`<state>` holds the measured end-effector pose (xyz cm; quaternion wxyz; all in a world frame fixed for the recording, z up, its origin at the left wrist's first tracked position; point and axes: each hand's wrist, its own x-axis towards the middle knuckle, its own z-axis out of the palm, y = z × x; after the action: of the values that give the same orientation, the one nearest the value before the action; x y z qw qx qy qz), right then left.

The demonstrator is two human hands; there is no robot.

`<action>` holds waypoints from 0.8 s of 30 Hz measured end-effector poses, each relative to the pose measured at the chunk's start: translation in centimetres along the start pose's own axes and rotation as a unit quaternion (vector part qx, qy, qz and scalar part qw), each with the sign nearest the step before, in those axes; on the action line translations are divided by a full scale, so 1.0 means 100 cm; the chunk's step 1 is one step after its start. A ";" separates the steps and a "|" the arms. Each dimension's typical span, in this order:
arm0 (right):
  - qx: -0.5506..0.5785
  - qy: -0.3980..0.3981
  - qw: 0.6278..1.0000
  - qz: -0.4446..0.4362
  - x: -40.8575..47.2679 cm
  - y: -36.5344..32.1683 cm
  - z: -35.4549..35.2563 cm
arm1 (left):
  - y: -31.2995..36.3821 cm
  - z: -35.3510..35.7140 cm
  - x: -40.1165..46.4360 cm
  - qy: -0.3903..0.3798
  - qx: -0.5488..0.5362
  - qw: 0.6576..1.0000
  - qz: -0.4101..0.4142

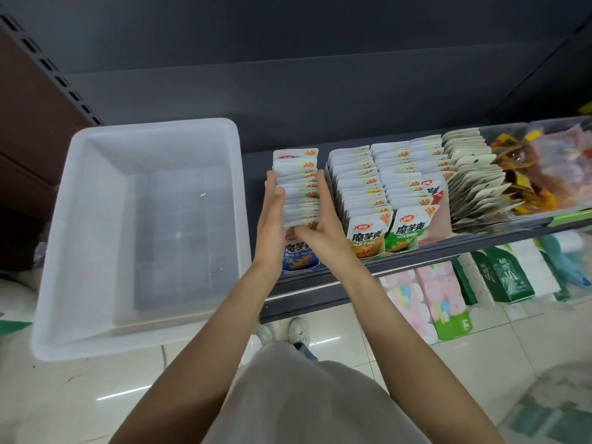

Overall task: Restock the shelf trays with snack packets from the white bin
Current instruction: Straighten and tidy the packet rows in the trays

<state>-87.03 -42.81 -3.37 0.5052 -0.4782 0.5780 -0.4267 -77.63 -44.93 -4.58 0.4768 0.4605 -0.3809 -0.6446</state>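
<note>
One white bin is seen, and nothing can be made out inside it beyond its bare floor. To the right of the bin, on the shelf, four upright rows of snack packets are counted: a blue-fronted row nearest the bin, then an orange-fronted row, a green-fronted row and a pink-fronted row. Further right of the bin, one fanned row of cream packets and a tray of loose orange and pink wrappers are seen.

Two hands are extended to the blue-fronted row. The left hand is laid flat against the row's bin-side edge, fingers straight. The right hand is pressed against the opposite edge, fingers straight and the thumb lying across the front packet. The row is thus squeezed between the two palms, which are kept apart by the packets' width
</note>
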 end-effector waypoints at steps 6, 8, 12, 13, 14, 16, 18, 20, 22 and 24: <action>-0.032 0.060 0.996 -0.054 -0.010 0.007 -0.001 | -0.004 0.005 -0.017 0.014 0.020 0.998 0.063; -0.055 0.067 0.994 -0.072 -0.013 0.008 -0.005 | -0.003 0.007 -0.023 -0.003 0.011 0.996 0.083; -0.121 0.078 0.983 -0.118 -0.027 0.009 -0.007 | -0.001 0.000 -0.027 -0.004 0.022 0.993 0.112; -0.133 0.075 0.980 -0.124 -0.031 0.011 -0.006 | -0.004 -0.003 -0.028 0.004 0.032 0.994 0.109; -0.141 0.070 0.980 -0.121 -0.036 0.015 -0.004 | -0.007 -0.004 -0.030 0.015 0.046 0.994 0.099; -0.151 0.055 0.981 -0.104 -0.044 0.020 0.000 | -0.011 -0.004 -0.033 0.032 0.064 0.995 0.075; -0.129 0.043 0.987 -0.091 -0.049 0.022 0.005 | -0.013 -0.003 -0.036 0.031 0.038 0.997 0.056; -0.053 0.044 0.996 -0.055 -0.050 0.020 0.005 | -0.015 -0.002 -0.038 0.021 -0.004 0.999 0.036; -0.012 0.046 0.999 -0.022 -0.048 0.022 0.003 | -0.018 -0.002 -0.041 0.019 -0.022 0.999 0.019; -0.011 0.028 0.999 -0.012 -0.045 0.024 0.002 | -0.021 -0.001 -0.043 0.023 -0.019 0.999 0.019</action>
<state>-86.94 -37.99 -4.91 0.4784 -0.4785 0.5907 -0.4396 -77.54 -40.23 -5.57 0.5059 0.4588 -0.3661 -0.6321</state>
